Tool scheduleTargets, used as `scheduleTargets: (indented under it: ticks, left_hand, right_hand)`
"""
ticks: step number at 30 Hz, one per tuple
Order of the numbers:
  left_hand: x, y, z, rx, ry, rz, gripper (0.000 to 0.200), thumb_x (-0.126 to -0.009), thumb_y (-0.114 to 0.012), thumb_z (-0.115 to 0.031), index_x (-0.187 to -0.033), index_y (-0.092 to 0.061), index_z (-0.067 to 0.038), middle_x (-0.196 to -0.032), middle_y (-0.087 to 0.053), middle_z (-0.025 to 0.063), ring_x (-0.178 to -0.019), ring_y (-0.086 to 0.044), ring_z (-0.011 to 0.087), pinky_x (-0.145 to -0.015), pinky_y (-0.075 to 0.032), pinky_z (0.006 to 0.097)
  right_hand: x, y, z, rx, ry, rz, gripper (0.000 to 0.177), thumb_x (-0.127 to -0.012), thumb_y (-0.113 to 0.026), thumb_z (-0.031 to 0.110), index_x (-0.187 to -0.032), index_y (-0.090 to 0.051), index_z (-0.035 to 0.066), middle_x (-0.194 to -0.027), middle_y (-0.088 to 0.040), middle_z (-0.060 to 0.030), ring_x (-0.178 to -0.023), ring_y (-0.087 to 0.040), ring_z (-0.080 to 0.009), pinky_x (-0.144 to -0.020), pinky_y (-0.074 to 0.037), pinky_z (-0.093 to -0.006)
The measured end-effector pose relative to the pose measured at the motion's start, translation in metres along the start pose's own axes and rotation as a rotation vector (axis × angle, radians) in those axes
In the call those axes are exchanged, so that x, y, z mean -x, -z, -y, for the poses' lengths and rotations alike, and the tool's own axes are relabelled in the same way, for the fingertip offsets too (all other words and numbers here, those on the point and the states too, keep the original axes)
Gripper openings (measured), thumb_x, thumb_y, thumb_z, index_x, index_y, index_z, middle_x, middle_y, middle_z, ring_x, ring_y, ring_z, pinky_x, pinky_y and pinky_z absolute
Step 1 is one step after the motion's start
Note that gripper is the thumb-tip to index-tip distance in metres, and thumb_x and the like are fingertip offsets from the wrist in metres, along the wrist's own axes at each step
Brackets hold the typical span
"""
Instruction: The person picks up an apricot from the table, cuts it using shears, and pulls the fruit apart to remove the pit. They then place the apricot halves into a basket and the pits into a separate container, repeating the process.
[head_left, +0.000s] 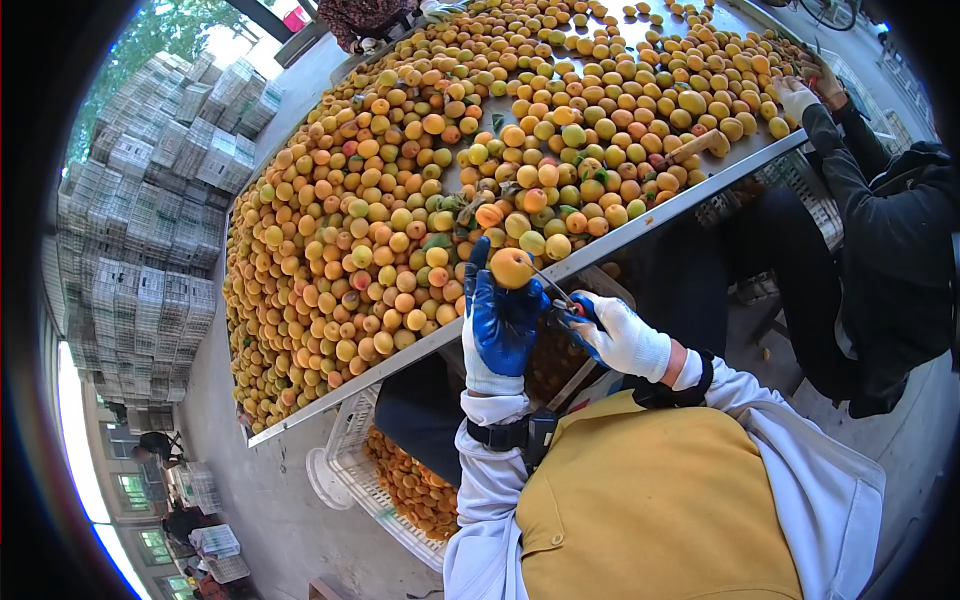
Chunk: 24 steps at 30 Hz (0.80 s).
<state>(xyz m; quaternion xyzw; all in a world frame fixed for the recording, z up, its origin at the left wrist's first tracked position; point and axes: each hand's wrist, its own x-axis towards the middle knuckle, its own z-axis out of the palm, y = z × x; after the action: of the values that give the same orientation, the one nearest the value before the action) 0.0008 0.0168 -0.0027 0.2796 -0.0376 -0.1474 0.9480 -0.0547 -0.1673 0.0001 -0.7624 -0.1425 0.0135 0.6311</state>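
My left hand (497, 330), in a white glove with a blue coated palm, holds an apricot (511, 268) at its fingertips, one finger stretched up beside the fruit. In my right hand (625, 338), gloved the same way, is a thin-bladed knife (550, 283). Its narrow metal blade points up and left and reaches the apricot's right side; my fingers mostly cover the handle. Just beyond both hands, many loose apricots (380, 230) in yellow, orange and green tones lie heaped on a metal-edged table (625, 238).
At lower left, a white plastic crate (350, 450) holds split orange fruit pieces. Another crate partly shows beneath my hands. A dark-sleeved co-worker (890, 230) sits at right; another person (365, 20) is across the table. Stacked crates (150, 220) stand at left. A wooden-handled tool (690, 147) lies among the apricots.
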Motion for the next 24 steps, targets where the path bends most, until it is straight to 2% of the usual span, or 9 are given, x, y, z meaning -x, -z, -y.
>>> scheduleTargets:
  ticks: [3, 8, 11, 12, 13, 15, 16, 21, 24]
  left_hand:
    - [0.002, -0.013, 0.007, -0.264, -0.002, -0.134, 0.045, -0.106, -0.047, -0.031, -0.142, -0.045, -0.003, -0.122, -0.061, 0.0105, -0.102, -0.064, 0.0202, -0.088, -0.053, 0.0343]
    - [0.009, -0.01, 0.007, -0.45, 0.025, 0.01, 0.045, -0.099, -0.061, -0.018, -0.138, -0.049, 0.0, -0.125, -0.062, 0.0115, -0.11, -0.062, 0.0189, -0.095, -0.051, 0.0318]
    - [0.011, -0.011, 0.005, -0.438, 0.058, 0.019, 0.043, -0.098, -0.063, -0.017, -0.136, -0.051, 0.0, -0.123, -0.062, 0.0119, -0.11, -0.063, 0.019, -0.097, -0.051, 0.0318]
    - [0.011, -0.007, 0.005, -0.372, 0.045, 0.02, 0.041, -0.103, -0.053, -0.02, -0.138, -0.049, 0.001, -0.13, -0.06, 0.0178, -0.117, -0.061, 0.027, -0.101, -0.05, 0.039]
    - [0.01, -0.004, 0.006, -0.372, 0.042, 0.021, 0.041, -0.103, -0.053, -0.02, -0.138, -0.049, 0.001, -0.13, -0.06, 0.0178, -0.117, -0.061, 0.027, -0.101, -0.05, 0.039]
    - [0.008, -0.001, 0.009, -0.056, 0.028, 0.047, 0.046, -0.105, -0.05, -0.028, -0.14, -0.047, 0.0, -0.14, -0.053, 0.0219, -0.127, -0.055, 0.0325, -0.106, -0.047, 0.047]
    - [0.007, -0.001, 0.009, -0.084, 0.025, 0.067, 0.05, -0.106, -0.045, -0.034, -0.144, -0.043, -0.002, -0.146, -0.046, 0.0239, -0.134, -0.049, 0.0358, -0.108, -0.044, 0.0534]
    - [0.01, -0.014, 0.01, -0.021, 0.022, 0.047, 0.045, -0.104, -0.051, -0.025, -0.144, -0.041, -0.008, -0.141, -0.051, 0.0241, -0.125, -0.057, 0.0332, -0.104, -0.049, 0.0475]
    - [0.011, -0.012, 0.008, -0.047, 0.017, 0.086, 0.044, -0.105, -0.05, -0.024, -0.144, -0.04, -0.009, -0.141, -0.051, 0.0243, -0.125, -0.057, 0.0329, -0.104, -0.049, 0.0465]
  right_hand:
    - [-0.001, -0.001, 0.0, -0.004, -0.089, 0.051, 0.01, -0.097, -0.055, 0.005, -0.105, -0.06, 0.001, -0.072, -0.058, -0.0141, -0.063, -0.054, -0.0255, -0.063, -0.046, -0.0348]
    - [0.0, -0.005, -0.011, -0.026, -0.032, 0.005, 0.015, -0.098, -0.054, 0.005, -0.11, -0.062, 0.001, -0.074, -0.059, -0.0124, -0.065, -0.053, -0.0199, -0.064, -0.045, -0.0333]
    - [0.0, -0.009, -0.008, -0.101, -0.06, -0.062, 0.016, -0.098, -0.054, 0.005, -0.111, -0.062, 0.0, -0.075, -0.06, -0.011, -0.066, -0.052, -0.0173, -0.064, -0.046, -0.0324]
    - [0.001, -0.009, -0.007, -0.099, -0.058, -0.061, 0.016, -0.098, -0.054, 0.005, -0.111, -0.062, 0.0, -0.075, -0.06, -0.011, -0.066, -0.052, -0.0173, -0.064, -0.046, -0.0324]
    - [0.003, -0.007, -0.004, -0.099, -0.086, -0.044, 0.015, -0.098, -0.054, 0.005, -0.111, -0.062, 0.0, -0.074, -0.06, -0.0106, -0.066, -0.051, -0.0169, -0.064, -0.046, -0.032]
    - [0.004, -0.008, 0.0, -0.1, -0.11, -0.029, 0.015, -0.098, -0.054, 0.005, -0.11, -0.062, 0.0, -0.074, -0.059, -0.0103, -0.066, -0.051, -0.0165, -0.064, -0.045, -0.0317]
    - [0.006, -0.01, 0.002, -0.09, -0.091, -0.04, 0.015, -0.099, -0.054, 0.005, -0.11, -0.062, 0.0, -0.074, -0.059, -0.0107, -0.066, -0.051, -0.017, -0.064, -0.045, -0.0317]
    - [0.007, -0.016, 0.002, -0.038, 0.008, -0.075, 0.012, -0.098, -0.054, 0.004, -0.106, -0.062, -0.001, -0.074, -0.061, -0.0154, -0.064, -0.052, -0.0225, -0.065, -0.046, -0.0339]
    - [0.006, -0.011, 0.004, -0.025, -0.069, 0.0, 0.012, -0.097, -0.055, 0.004, -0.106, -0.062, -0.001, -0.075, -0.061, -0.0171, -0.065, -0.055, -0.026, -0.065, -0.047, -0.0351]
